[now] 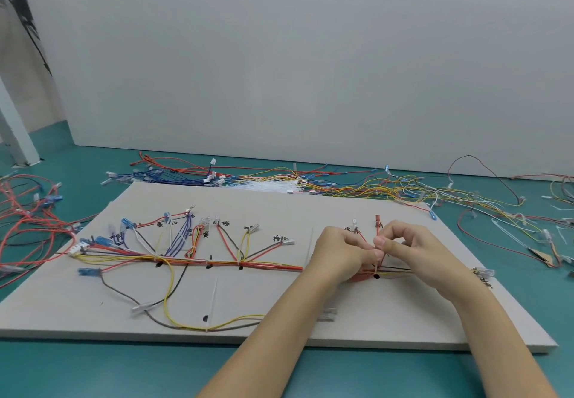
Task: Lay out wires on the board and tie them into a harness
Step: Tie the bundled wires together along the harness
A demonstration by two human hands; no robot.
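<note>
A grey board (pixel 279 320) lies on the teal table with a harness of red, yellow and black wires (pixel 267 264) running along its middle, branches fanning up to labelled connectors. My left hand (pixel 338 253) and my right hand (pixel 410 250) meet over the right part of the trunk. Both pinch a thin white cable tie (pixel 376 265) that wraps the bundle there. Several ties sit cinched further left on the trunk. A loose white cable tie (pixel 214 298) stands across the lower yellow wire (pixel 167 292).
Loose wire bundles lie behind the board: blue ones (pixel 161 177), yellow and white ones (pixel 388 189), with red wires (pixel 28 220) piled at the left. A white partition wall (pixel 310 71) stands close behind. More wires trail off to the right (pixel 512 227).
</note>
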